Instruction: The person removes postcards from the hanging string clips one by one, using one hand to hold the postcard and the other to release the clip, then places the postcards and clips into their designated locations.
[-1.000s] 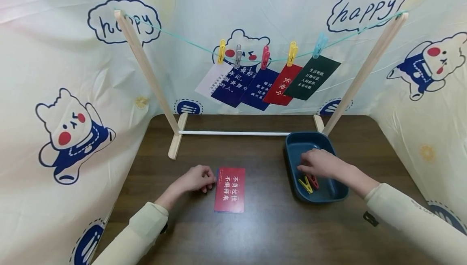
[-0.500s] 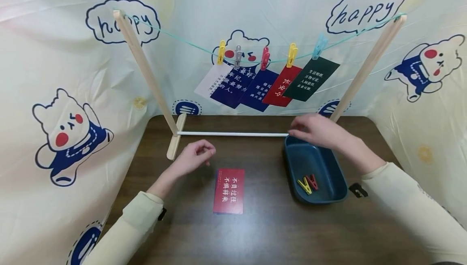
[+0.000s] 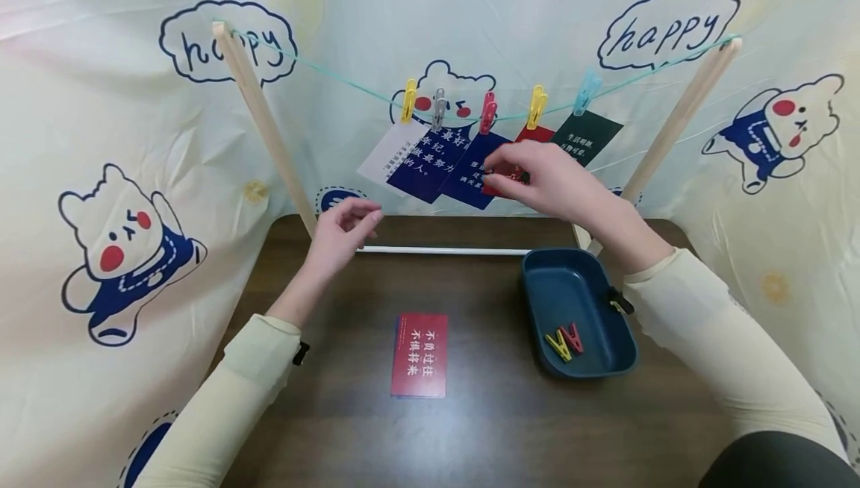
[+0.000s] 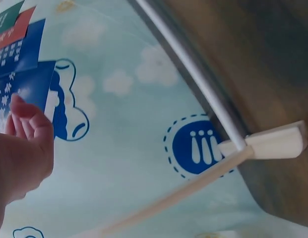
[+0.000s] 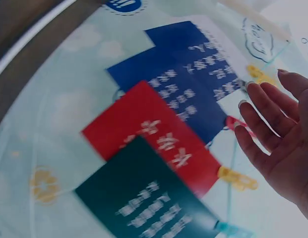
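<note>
- In the head view, we located the right hand (image 3: 547, 178) at 2 o'clock, before the hanging cards (image 3: 430, 163); its grip was wide, fingers extended, holding nothing.
- We found the left hand (image 3: 339, 234) at 9 o'clock, grip narrower, fingers loosely bent, holding nothing visible.
- We counted five clips (image 3: 488, 113) securing five cards to the cord (image 3: 349, 81).
- We noted a red-topped card stack (image 3: 419, 361) on the tabletop (image 3: 336, 428) at 6 o'clock.
- At 4 o'clock, we saw two clips (image 3: 559, 345) in the blue tray (image 3: 571, 286).
</note>
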The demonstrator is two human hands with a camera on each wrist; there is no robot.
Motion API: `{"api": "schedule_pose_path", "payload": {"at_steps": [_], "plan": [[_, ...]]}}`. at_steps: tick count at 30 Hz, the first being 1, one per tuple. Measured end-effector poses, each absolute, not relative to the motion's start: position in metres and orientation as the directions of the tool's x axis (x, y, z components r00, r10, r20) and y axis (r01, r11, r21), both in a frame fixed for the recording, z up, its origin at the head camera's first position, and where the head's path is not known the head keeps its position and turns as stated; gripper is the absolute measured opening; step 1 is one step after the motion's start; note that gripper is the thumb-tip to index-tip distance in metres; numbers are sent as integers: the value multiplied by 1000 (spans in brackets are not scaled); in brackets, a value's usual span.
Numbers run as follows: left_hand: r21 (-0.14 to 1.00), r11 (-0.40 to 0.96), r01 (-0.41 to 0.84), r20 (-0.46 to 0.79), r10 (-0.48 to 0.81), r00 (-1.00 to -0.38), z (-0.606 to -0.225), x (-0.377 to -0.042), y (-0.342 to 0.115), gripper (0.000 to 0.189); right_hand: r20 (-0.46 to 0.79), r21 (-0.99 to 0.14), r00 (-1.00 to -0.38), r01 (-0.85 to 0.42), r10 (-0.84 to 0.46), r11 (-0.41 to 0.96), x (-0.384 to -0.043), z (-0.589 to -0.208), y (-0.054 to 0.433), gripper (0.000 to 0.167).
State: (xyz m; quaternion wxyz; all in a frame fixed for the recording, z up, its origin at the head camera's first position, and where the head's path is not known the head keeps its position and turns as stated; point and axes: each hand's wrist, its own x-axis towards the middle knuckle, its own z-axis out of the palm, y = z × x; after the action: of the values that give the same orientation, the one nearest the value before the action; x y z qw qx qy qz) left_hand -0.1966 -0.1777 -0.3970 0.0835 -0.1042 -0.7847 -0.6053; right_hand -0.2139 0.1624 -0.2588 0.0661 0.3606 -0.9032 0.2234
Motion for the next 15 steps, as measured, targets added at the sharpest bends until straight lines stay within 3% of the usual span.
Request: {"api": "schedule_pose_path", "payload": {"at_steps": [8,15], "plan": [[939,198,282,309,-120,-943,-390,-213,-188,29,327,-284,-663,-749,-674,599,-228,-226,128,30],[946,142,293,313,-150,-938,-379,-233,-192,37,366,-229,-635,-770,-680,596,-245,-198,103,29]]}}
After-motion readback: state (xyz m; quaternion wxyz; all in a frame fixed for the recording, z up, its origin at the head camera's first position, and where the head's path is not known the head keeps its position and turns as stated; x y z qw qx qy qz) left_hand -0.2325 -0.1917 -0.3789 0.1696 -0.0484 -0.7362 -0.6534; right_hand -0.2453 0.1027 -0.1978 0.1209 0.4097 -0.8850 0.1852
